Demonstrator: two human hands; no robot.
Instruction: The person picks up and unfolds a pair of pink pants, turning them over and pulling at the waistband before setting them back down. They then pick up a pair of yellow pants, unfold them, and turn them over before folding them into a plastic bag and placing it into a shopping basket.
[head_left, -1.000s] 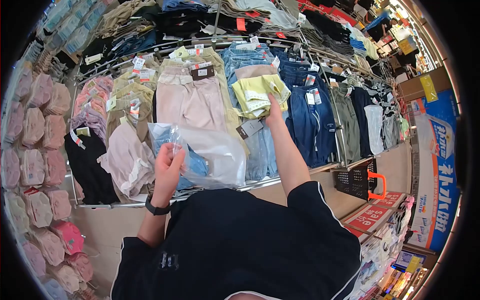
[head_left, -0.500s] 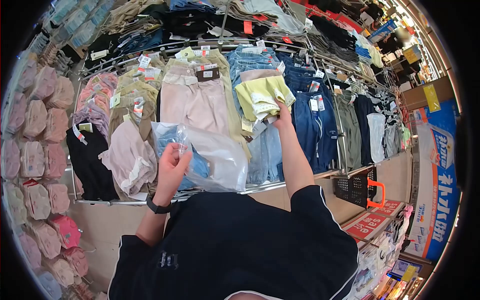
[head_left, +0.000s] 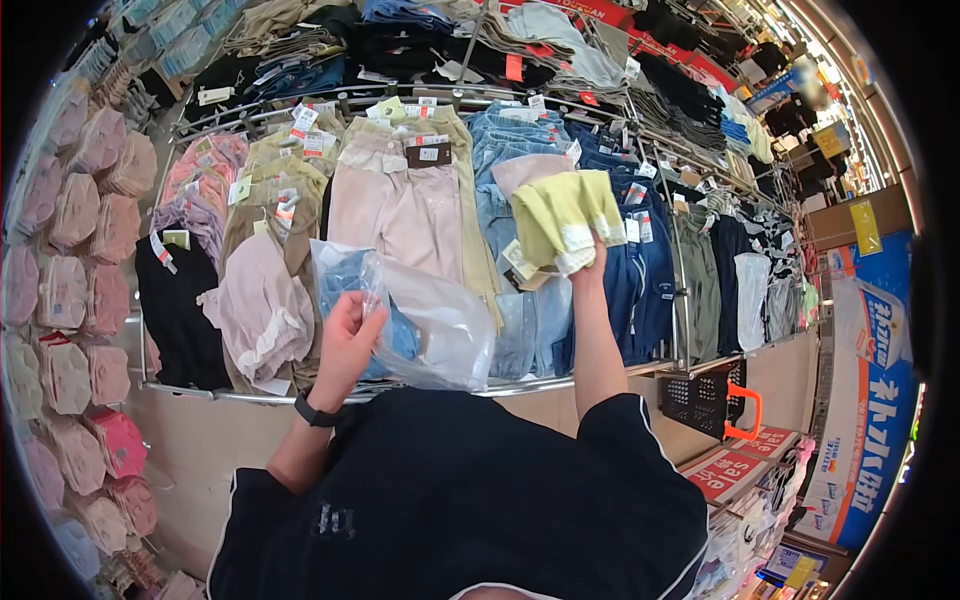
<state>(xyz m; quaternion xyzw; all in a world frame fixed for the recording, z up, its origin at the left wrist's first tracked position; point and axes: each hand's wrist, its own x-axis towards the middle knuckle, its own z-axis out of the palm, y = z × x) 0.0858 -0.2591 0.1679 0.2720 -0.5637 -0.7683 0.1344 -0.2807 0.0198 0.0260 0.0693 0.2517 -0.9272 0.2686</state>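
My left hand [head_left: 350, 335] is closed in a pinch on the edge of a clear plastic bag [head_left: 445, 325], which spreads to the right over the front of the rack. Blue denim [head_left: 395, 325] shows through its left part. My right hand [head_left: 590, 262] grips a folded yellow-green garment [head_left: 560, 212] with white lace along its lower edge, held over the jeans. Behind it a pale pink cloth [head_left: 528, 172] peeks out. Pale pink trousers [head_left: 395, 215] with a dark tag lie flat between my hands, and a crumpled pink garment with a white ruffle [head_left: 260, 305] lies left of the bag.
A metal rail [head_left: 235, 396] edges the rack in front of me. Dark blue jeans [head_left: 640, 290] and olive trousers [head_left: 697, 290] hang at right. Packaged pink items [head_left: 75, 220] line the left wall. A black basket with an orange handle [head_left: 700, 400] stands at lower right beside red sale signs [head_left: 725, 475].
My right hand has moved right and slightly down with the yellow-green garment, which has turned so its lace now faces lower right. My left hand keeps its pinch on the bag.
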